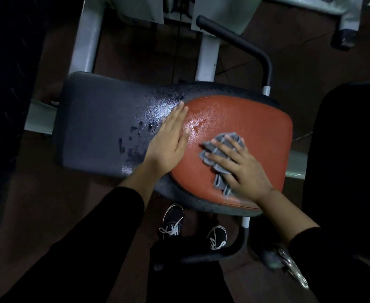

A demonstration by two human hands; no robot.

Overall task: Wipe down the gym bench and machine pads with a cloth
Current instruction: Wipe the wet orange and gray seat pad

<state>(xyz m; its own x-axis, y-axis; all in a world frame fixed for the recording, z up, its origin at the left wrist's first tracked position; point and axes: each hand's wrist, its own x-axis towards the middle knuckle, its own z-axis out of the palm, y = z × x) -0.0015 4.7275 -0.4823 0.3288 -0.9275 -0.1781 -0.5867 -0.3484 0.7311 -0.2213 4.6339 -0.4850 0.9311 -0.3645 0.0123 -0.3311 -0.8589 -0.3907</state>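
While right hand (236, 167) presses cloth (221, 154) flat-fingered at pad's (256, 119) 5 o'clock, left hand (168, 141) rests open; cloth soft, light, pad wet, likely slippery.

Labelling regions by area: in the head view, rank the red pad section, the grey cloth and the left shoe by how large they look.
1. red pad section
2. grey cloth, partly hidden under the right hand
3. left shoe, partly hidden and farther away, so unsure against the cloth

Left hand (168, 142): flat, fingers straight and together, palm down. Right hand (239, 169): flat, fingers spread, palm down. Both sleeves black.
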